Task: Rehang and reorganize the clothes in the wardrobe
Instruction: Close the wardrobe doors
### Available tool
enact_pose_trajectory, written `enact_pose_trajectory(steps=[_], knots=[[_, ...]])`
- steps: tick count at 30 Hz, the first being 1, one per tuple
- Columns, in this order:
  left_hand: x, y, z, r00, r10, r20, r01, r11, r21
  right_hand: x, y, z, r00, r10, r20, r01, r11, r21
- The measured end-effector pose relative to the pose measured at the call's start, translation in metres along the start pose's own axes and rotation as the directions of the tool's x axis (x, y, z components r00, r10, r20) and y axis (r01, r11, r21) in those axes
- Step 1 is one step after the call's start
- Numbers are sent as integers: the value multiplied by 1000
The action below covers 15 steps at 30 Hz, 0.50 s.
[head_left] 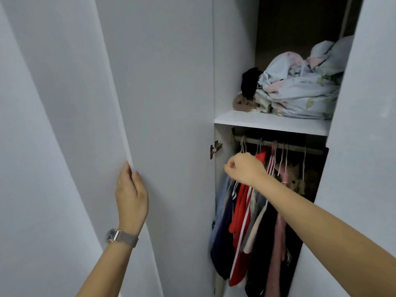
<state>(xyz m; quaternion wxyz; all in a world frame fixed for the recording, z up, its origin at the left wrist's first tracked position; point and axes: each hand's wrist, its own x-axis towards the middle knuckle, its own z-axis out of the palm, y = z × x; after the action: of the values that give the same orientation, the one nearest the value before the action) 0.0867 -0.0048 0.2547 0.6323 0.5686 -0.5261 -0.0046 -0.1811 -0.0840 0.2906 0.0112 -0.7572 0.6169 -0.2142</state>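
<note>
The white wardrobe stands open, its left door (167, 125) swung toward me. My left hand (130, 196) grips that door's free edge, thumb on one face and fingers wrapped behind it. My right hand (244, 168) reaches inside just under the hanging rail (278, 144), fingers curled at the leftmost pink hangers (243, 144); the exact grip is hidden. Below hang several garments: a navy one (222, 239), a red one with white stripes (240, 211), a black one and a pink one (278, 243).
A white shelf (272, 123) above the rail carries a crumpled light-blue floral bundle (304, 86), a black item (249, 82) and a brownish cloth (242, 102). The right door (364, 146) stands partly open. A metal hinge (214, 148) sits on the left inner wall.
</note>
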Motion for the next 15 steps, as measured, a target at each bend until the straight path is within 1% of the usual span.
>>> enact_pose_trajectory(steps=[2, 4, 6, 7, 9, 11, 13, 15], knots=[[4, 0, -7, 999, -32, -5, 32, 999, -15, -3, 11, 4, 998, 52, -20, -51, 999, 12], [4, 2, -12, 999, -36, 12, 36, 999, -16, -9, 25, 3, 988, 139, -59, -138, 990, 28], [0, 2, -13, 999, -27, 39, 28, 999, -20, -17, 41, -4, 960, 230, -158, -223, 973, 61], [-4, 3, -13, 999, -13, 47, 14, 999, -30, -21, 51, -9, 935, 267, -235, -248, 963, 105], [-12, 8, -12, 998, 26, 58, -23, 998, -61, -32, 72, -20, 861, 315, -399, -252, 946, 204], [-23, 18, -6, 996, 59, 63, -52, 992, -112, -44, 92, -33, 783, 354, -511, -275, 934, 227], [-35, 28, 2, 993, 92, 74, -79, 983, -164, -57, 106, -42, 740, 406, -536, -355, 913, 201], [-48, 39, 14, 986, 125, 110, -99, 970, -220, -69, 117, -49, 720, 449, -529, -428, 887, 171]])
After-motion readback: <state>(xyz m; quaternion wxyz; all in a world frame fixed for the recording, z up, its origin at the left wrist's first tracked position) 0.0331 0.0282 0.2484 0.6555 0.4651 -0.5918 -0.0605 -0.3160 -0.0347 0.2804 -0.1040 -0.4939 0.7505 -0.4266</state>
